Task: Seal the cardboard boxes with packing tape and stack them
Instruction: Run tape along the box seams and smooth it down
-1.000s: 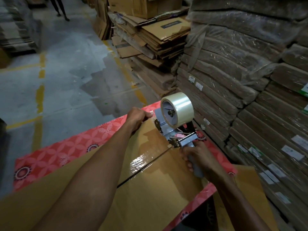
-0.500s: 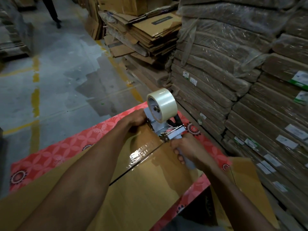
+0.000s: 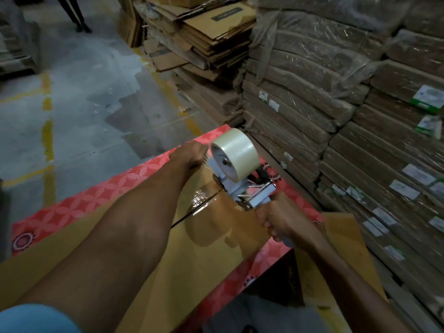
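Observation:
A brown cardboard box (image 3: pixel 211 239) lies on a red patterned surface (image 3: pixel 79 203) in front of me. Its centre seam carries shiny clear tape (image 3: pixel 199 200) at the far end. My right hand (image 3: pixel 283 219) grips the handle of a metal tape dispenser (image 3: pixel 242 188), which bears a roll of clear tape (image 3: pixel 235 150) and rests on the seam. My left hand (image 3: pixel 189 152) reaches over the box's far edge beside the roll, fingers curled over that edge; what they hold is hidden.
Wrapped bundles of flat cardboard (image 3: pixel 336 111) rise in a tall stack on the right. Loose flattened boxes (image 3: pixel 206 37) pile up behind. Grey concrete floor with yellow lines (image 3: pixel 48 131) spreads to the left. A person's legs (image 3: pixel 77 15) stand far back.
The dispenser has stayed at the far end of the seam while my view shifted. My left hand remains at the box's far edge beside the roll.

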Motion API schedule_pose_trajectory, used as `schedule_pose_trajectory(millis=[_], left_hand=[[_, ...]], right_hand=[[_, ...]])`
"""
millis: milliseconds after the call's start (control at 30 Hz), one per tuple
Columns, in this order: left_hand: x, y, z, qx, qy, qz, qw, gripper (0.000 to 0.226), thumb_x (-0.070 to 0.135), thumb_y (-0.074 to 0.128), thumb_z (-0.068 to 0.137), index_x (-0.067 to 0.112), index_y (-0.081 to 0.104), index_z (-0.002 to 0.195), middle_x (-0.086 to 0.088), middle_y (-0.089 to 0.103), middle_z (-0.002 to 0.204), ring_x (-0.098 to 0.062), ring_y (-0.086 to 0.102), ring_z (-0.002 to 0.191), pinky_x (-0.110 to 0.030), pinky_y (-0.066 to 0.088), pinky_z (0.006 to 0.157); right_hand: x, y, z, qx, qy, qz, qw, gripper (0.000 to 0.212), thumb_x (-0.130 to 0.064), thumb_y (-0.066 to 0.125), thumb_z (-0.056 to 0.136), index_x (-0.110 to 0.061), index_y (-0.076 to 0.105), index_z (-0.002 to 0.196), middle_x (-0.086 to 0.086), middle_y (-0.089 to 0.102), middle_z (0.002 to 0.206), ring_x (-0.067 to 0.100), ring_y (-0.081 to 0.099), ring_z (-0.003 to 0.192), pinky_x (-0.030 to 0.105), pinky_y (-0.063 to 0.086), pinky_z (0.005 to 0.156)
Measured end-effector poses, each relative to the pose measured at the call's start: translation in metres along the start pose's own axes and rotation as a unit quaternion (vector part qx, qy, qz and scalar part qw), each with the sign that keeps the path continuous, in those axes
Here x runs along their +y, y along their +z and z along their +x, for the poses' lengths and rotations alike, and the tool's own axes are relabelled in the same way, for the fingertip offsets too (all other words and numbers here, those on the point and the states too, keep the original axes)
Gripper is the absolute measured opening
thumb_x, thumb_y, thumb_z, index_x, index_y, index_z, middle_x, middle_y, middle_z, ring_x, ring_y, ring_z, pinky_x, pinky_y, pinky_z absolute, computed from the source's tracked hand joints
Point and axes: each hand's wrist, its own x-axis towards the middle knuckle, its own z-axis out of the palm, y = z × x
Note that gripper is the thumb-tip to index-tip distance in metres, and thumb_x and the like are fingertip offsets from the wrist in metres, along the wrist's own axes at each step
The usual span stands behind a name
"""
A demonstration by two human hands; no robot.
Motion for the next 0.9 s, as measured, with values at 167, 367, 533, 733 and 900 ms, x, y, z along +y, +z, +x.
schedule_pose_trajectory(millis=[167,367,533,733,900], left_hand=[[0.015,0.026,-0.034,0.189,0.004,0.101,0.977,0.042,0.033,0.047,0.097,0.009,0.051,0.132,-0.017,0.054,0.133,-0.035,0.048,0.124,-0.05,0.035,0.104],[-0.005,0.036,-0.036,0.093,0.049,0.17,0.98,0.091,0.044,0.072,0.083,0.01,0.023,0.152,-0.014,0.035,0.153,-0.032,0.033,0.14,-0.05,0.02,0.117],[-0.006,0.023,-0.023,0.085,0.024,0.164,0.982,0.089,0.045,0.072,0.086,0.008,0.024,0.152,-0.014,0.033,0.155,-0.032,0.034,0.141,-0.05,0.017,0.119],[-0.003,0.024,-0.022,0.086,0.017,0.166,0.982,0.073,0.033,0.06,0.094,0.006,0.025,0.151,-0.015,0.033,0.154,-0.033,0.033,0.142,-0.058,0.012,0.12],[-0.004,0.028,-0.011,0.096,0.015,0.143,0.985,0.067,0.061,0.03,0.096,0.022,0.034,0.151,-0.01,0.029,0.16,-0.031,0.024,0.149,-0.064,0.001,0.118]], right_hand=[[0.017,0.003,-0.01,0.04,0.019,0.02,0.999,0.032,0.005,0.058,0.063,-0.011,0.048,0.038,0.009,0.043,0.044,0.018,0.039,0.036,0.024,0.03,0.046],[0.008,0.003,-0.008,0.003,0.016,0.016,1.0,0.035,0.0,0.049,0.092,-0.011,0.058,0.06,0.005,0.047,0.054,0.015,0.043,0.042,0.021,0.035,0.04],[-0.013,0.005,0.006,0.021,0.008,-0.003,1.0,0.02,0.003,0.055,0.083,-0.001,0.06,0.064,0.014,0.049,0.056,0.021,0.044,0.04,0.022,0.035,0.042],[-0.005,-0.013,-0.009,-0.016,-0.041,-0.065,0.997,0.018,0.004,0.052,0.091,0.014,0.066,0.084,0.027,0.061,0.072,0.028,0.052,0.053,0.031,0.039,0.046],[0.04,-0.035,-0.041,-0.04,-0.02,-0.163,0.986,0.041,-0.002,0.046,0.097,-0.021,0.048,0.061,0.002,0.049,0.059,0.015,0.047,0.051,0.034,0.046,0.055]])
